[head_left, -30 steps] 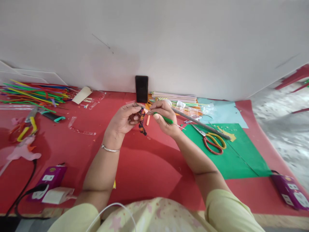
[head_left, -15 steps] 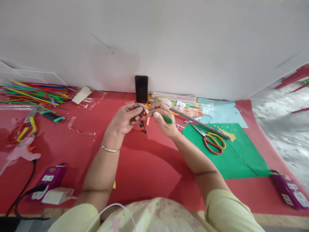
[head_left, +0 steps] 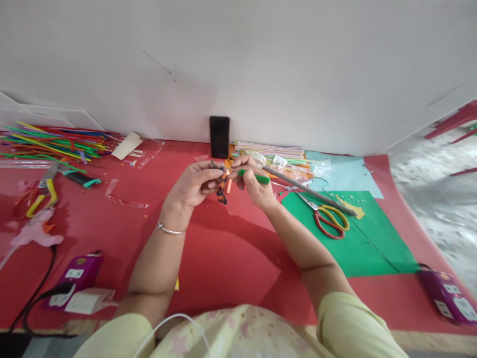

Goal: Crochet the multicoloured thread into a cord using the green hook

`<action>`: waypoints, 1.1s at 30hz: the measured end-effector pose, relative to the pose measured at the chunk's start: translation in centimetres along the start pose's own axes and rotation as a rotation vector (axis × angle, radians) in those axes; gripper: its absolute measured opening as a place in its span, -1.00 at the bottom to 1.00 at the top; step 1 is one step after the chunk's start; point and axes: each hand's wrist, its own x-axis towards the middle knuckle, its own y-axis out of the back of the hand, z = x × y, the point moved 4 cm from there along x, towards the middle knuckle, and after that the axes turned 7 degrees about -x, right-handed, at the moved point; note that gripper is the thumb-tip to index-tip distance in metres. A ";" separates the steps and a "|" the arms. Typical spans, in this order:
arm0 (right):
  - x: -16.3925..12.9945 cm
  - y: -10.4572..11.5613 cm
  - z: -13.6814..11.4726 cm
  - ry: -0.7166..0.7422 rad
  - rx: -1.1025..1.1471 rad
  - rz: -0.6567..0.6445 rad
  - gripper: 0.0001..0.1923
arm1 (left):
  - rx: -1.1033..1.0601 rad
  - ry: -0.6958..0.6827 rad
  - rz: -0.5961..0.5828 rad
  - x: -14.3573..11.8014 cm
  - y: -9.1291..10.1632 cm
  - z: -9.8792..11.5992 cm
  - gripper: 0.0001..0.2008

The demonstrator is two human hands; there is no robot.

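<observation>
Above the red table cover (head_left: 223, 258), my left hand (head_left: 194, 185) pinches the top of a small dark and orange beaded piece (head_left: 222, 189) that hangs down from its fingertips. My right hand (head_left: 253, 186) grips a thin tool with a green handle (head_left: 257, 177), whose metal tip points left to the top of the beaded piece. The two hands almost touch. A silver bangle sits on my left wrist.
A black phone (head_left: 219, 136) leans on the wall behind the hands. Red and yellow scissors (head_left: 328, 219) lie on green paper (head_left: 354, 238) at right. Coloured straws (head_left: 52, 141), pliers (head_left: 40, 191) and a glue gun (head_left: 32, 238) lie at left. Purple power strips (head_left: 449, 298) sit at both front corners.
The beaded piece has been drawn up a little and hangs shorter. My right hand has tilted, so the green handle lies flatter and its tip sits closer to my left fingertips.
</observation>
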 end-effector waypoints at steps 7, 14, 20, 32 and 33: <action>0.5 1.6 0.2 0.087 -0.153 -0.090 -0.21 | -0.030 0.076 -0.048 0.0 0.2 -0.3 -0.78; 0.8 2.5 0.1 0.179 -0.132 -0.164 -0.29 | -0.045 0.119 -0.077 0.0 0.2 -0.5 -0.77; 0.7 2.3 0.7 0.119 -0.136 -0.161 -0.19 | -0.026 0.090 -0.065 -0.1 -0.1 -0.3 -0.72; 0.7 2.1 0.5 0.082 -0.043 -0.169 -0.23 | 0.020 0.025 -0.024 -0.1 -0.2 0.0 -0.73; 0.8 2.3 0.1 0.097 -0.076 -0.176 -0.24 | 0.028 0.025 -0.027 -0.1 -0.2 0.0 -0.74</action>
